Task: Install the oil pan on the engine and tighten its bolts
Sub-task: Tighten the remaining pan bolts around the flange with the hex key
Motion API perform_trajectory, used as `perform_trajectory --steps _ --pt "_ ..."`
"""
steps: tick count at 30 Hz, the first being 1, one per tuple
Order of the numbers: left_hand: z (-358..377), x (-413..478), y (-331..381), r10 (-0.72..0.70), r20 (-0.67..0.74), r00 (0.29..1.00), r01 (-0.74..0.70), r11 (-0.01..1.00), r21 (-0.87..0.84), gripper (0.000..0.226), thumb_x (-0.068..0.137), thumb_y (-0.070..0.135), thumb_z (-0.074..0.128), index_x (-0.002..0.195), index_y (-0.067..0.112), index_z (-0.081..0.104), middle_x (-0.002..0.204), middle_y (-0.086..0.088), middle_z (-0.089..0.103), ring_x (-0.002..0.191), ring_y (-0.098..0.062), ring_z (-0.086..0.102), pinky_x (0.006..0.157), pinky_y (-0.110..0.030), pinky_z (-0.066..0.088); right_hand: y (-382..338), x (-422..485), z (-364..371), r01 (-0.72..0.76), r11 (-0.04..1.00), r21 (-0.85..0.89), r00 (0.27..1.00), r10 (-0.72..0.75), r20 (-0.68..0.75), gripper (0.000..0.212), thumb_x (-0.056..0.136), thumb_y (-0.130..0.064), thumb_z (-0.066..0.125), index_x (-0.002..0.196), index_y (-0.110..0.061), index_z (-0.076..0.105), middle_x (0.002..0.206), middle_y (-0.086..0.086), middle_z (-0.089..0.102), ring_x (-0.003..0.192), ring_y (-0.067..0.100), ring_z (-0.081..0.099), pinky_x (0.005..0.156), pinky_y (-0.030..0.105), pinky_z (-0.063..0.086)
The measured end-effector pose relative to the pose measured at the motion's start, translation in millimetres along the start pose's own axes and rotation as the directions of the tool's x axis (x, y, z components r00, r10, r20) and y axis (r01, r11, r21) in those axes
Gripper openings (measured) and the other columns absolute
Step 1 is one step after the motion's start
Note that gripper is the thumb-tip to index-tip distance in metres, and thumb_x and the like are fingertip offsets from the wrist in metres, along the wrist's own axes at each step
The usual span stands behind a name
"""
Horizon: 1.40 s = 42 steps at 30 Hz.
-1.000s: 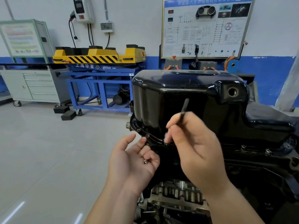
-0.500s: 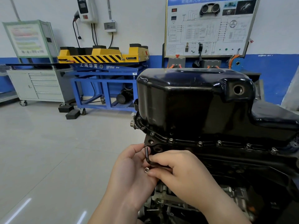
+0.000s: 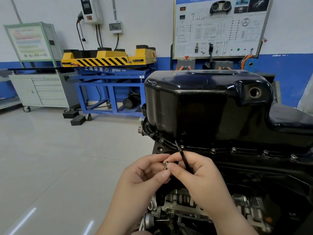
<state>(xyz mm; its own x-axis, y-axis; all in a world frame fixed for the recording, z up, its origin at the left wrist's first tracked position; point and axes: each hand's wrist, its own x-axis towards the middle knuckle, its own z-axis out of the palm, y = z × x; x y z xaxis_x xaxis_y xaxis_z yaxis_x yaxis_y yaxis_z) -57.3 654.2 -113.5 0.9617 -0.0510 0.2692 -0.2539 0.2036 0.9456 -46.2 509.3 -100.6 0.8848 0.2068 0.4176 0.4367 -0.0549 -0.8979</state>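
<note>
Oil pan (image 3: 203, 107): black, glossy, seated sump-upward on the engine (image 3: 254, 177), long axis running left to right across the view; deep section at left, shallow section stepping down at right; open drain hole (image 3: 254, 92) in the upper right corner, facing the camera. Flange bolts (image 3: 234, 148): a row of silver heads along the near flange, heads upward. Bolt (image 3: 166, 165): one, small, silver, loose, held in front of the engine just below the flange's left end; long axis near upright, wider end uppermost. Left hand (image 3: 140, 180): fingers curled, index and thumb tips pinching the bolt. Right hand (image 3: 199, 178): fingers curled around a hex key (image 3: 182, 155), thumb tip also touching the bolt. Hex key: black, slender; visible arm points up and slightly left, its tip against the flange beside the leftmost silver head; lower end hidden in the hand. Surroundings: blue lift table (image 3: 108, 92) with a yellow, black-striped platform, grey drawer cabinet (image 3: 45, 90), wiring display board (image 3: 218, 26) on the wall, grey tiled floor (image 3: 50, 158).
</note>
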Motion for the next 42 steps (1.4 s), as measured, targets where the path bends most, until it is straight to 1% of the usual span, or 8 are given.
perform_trajectory --steps 4,7,16,21,26,34,39,42 --pt "-6 10 6 0.034 -0.034 0.999 -0.03 0.992 0.121 0.026 0.067 0.013 0.074 0.091 0.023 0.075 0.078 -0.006 0.074 0.077 -0.012 0.07 0.069 -0.015 0.051 0 1 3 0.007 0.999 -0.04 1.0 -0.006 0.006 0.02 0.09 -0.018 0.057 0.087 -0.032 0.072 0.078 -0.016 0.071 0.079 -0.003 0.066 0.069 0.009 0.049" --pt "-12 29 6 0.056 -0.127 0.99 -0.021 0.965 0.261 0.018 0.076 0.005 0.07 0.079 0.022 0.075 0.078 0.0 0.075 0.078 -0.01 0.07 0.07 -0.015 0.05 -1 2 -1 -0.014 1.0 -0.012 0.998 0.013 -0.056 0.025 0.093 -0.021 0.051 0.085 -0.028 0.073 0.063 -0.027 0.061 0.061 -0.01 0.059 0.056 0.005 0.043" --pt "-17 84 -1 0.073 -0.307 0.949 0.034 0.944 0.33 0.016 0.071 0.019 0.078 0.062 0.029 0.07 0.055 0.015 0.057 0.059 -0.007 0.049 0.06 -0.018 0.039 -5 -2 -14 0.018 0.987 -0.158 0.979 -0.049 -0.196 0.034 0.075 -0.054 0.043 0.078 -0.037 0.072 0.077 -0.009 0.055 0.064 0.01 0.054 0.067 0.007 0.044" --pt "-10 93 -8 0.033 -0.355 0.934 0.044 0.977 0.208 0.02 0.069 0.011 0.079 0.057 0.023 0.068 0.053 0.016 0.057 0.049 0.004 0.049 0.054 -0.004 0.04 -10 -4 -21 -0.002 0.985 -0.173 0.982 -0.031 -0.188 0.03 0.073 -0.055 0.042 0.082 -0.046 0.068 0.086 -0.026 0.067 0.091 -0.009 0.059 0.073 0.001 0.04" --pt "-6 93 -11 -0.006 -0.355 0.935 0.066 0.986 0.155 0.023 0.069 0.007 0.078 0.054 0.021 0.068 0.061 0.011 0.068 0.07 -0.003 0.064 0.074 -0.016 0.045 -8 -6 -24 0.007 0.988 -0.156 0.981 -0.037 -0.19 0.032 0.072 -0.057 0.041 0.079 -0.043 0.069 0.065 -0.025 0.062 0.076 -0.007 0.06 0.072 -0.001 0.038" --pt "-9 94 -14 0.053 -0.376 0.925 0.055 0.961 0.272 0.018 0.071 0.013 0.079 0.059 0.022 0.069 0.056 0.003 0.057 0.058 -0.007 0.055 0.056 -0.006 0.045 -9 -6 -28 -0.001 0.996 -0.087 0.971 -0.02 -0.239 0.031 0.073 -0.053 0.044 0.079 -0.037 0.07 0.072 -0.007 0.068 0.071 0.001 0.064 0.069 0.004 0.044" --pt "-11 92 -14 0.075 -0.362 0.929 0.057 0.938 0.341 0.014 0.072 0.017 0.079 0.063 0.023 0.07 0.062 -0.002 0.056 0.063 -0.011 0.052 0.065 -0.02 0.045 -12 -5 -32 0.039 0.997 -0.062 0.96 -0.054 -0.274 0.027 0.076 -0.045 0.046 0.079 -0.033 0.071 0.074 -0.007 0.07 0.071 0.001 0.065 0.067 0.005 0.046" --pt "-11 91 -13 0.096 -0.339 0.936 0.045 0.921 0.386 0.015 0.073 0.017 0.078 0.064 0.025 0.069 0.05 0.016 0.057 0.054 0.002 0.05 0.061 -0.018 0.04 -11 -4 -32 0.043 0.997 -0.062 0.96 -0.058 -0.273 0.023 0.079 -0.04 0.049 0.081 -0.033 0.071 0.077 -0.008 0.071 0.074 0.002 0.066 0.068 0.007 0.048"
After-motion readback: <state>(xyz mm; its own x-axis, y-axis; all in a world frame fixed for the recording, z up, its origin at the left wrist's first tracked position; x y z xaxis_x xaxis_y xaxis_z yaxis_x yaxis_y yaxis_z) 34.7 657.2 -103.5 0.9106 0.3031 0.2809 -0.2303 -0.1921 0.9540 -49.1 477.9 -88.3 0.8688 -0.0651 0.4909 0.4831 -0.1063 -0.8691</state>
